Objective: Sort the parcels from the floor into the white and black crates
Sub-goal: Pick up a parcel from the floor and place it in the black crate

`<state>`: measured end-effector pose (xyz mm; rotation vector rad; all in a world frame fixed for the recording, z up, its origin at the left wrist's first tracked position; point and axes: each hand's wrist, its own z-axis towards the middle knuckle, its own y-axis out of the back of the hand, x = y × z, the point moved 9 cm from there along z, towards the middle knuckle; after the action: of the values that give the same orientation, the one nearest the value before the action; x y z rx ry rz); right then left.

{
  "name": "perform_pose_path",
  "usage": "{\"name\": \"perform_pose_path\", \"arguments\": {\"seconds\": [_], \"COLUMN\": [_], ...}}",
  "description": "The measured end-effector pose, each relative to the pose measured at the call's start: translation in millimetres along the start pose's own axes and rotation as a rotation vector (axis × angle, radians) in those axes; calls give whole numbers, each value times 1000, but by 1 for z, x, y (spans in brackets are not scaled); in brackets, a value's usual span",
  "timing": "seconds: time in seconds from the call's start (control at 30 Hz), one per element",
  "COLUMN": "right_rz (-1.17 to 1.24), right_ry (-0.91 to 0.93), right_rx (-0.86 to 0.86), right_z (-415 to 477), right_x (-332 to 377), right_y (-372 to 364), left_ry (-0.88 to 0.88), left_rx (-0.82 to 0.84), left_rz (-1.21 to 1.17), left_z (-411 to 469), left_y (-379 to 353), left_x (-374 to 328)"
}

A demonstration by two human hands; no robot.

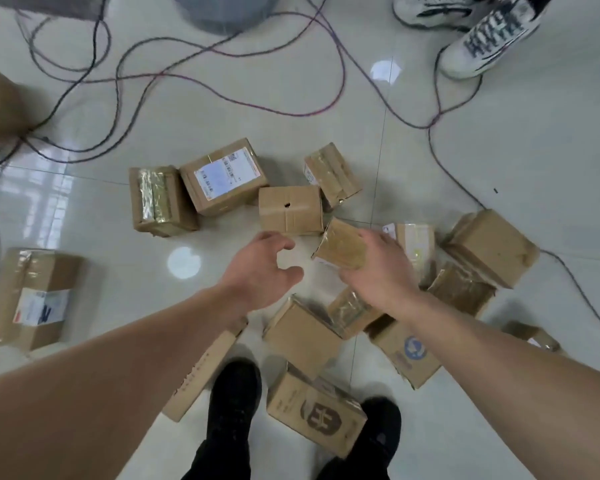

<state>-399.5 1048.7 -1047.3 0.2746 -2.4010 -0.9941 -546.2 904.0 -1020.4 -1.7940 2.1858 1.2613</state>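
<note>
**Right hand grips a small parcel above the scattered pile**

Head view: the right hand (378,271) is clamped on a small taped parcel (342,249), fingers wrapped over its near edge, the parcel tilted and raised above the white tiled floor (326,98); the left hand (267,268) is just beside it, empty, fingers loosely curled and spread apart, touching nothing; just beyond the left hand's fingertips sits a plain brown parcel (290,209) on the floor; further beyond and to its left lie a labelled parcel (224,176) and a tape-wrapped parcel (160,200), side by side; under the right wrist more parcels are heaped, one with a blue round mark (407,353); nearer the wearer, between two black shoes (234,396), lies a printed parcel (316,412); cables (222,88) loop across the floor well beyond both hands; no crate can be seen.
</note>
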Motion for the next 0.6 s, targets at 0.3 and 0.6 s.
{"name": "perform_pose_path", "arguments": {"seconds": [0.3,0.6], "right_rz": [-219,-22], "right_ry": [58,-122], "right_rx": [-3,91], "right_z": [72,59], "right_x": [-25,-52], "right_y": [-65,-94], "left_ry": [48,178], "left_rx": [28,65], "left_rz": [-40,-83], "left_z": [51,49], "left_y": [-63,-81], "left_x": [52,83]}}
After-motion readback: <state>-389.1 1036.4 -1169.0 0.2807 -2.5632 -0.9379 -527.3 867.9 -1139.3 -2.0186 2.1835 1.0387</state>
